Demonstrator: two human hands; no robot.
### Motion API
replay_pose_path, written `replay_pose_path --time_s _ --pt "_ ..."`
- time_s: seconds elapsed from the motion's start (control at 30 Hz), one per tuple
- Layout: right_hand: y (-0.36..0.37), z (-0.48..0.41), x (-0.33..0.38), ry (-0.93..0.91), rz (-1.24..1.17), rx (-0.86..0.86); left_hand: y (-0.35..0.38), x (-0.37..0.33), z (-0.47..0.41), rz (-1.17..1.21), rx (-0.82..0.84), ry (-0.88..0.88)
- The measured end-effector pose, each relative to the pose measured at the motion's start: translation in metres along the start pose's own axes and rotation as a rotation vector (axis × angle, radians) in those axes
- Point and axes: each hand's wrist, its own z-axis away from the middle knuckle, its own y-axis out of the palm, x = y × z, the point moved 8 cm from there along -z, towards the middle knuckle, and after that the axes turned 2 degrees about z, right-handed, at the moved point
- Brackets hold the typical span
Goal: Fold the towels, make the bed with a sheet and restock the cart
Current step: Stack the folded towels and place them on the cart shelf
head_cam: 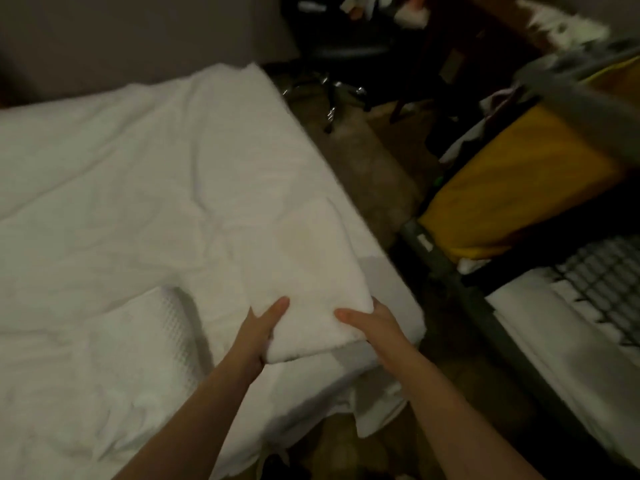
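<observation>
Left hand [263, 327] and right hand [370, 323] are curled round a folded white terry towel [311, 268], held at lower centre over a white bed [121, 168].

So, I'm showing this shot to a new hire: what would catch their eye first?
The folded towel at the near right corner of the bed, its near edge gripped by the left hand and right hand. Then the yellow bag on the cart at right, and a waffle-textured cloth lying on the bed to the left.
</observation>
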Motion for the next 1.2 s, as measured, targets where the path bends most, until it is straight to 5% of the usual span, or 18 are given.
replay_pose_path --time_s 0.23,0.6,0.8,1.2 --pt "-0.200 0.100 0.067 -0.215 -0.217 -0.456 0.256 -0.045 0.032 -0.286 0.422 0.157" --pt "-0.478 0.149 0.004 -0.274 -0.513 -0.777 0.580 0.076 0.065 -0.646 0.814 0.199" --pt "-0.529 0.091 -0.055 0.025 -0.247 -0.681 0.600 0.155 -0.004 -0.996 0.627 0.017" --pt "-0.534 0.060 -0.056 -0.024 -0.301 -0.754 0.634 0.155 -0.043 -1.256 0.519 0.230"
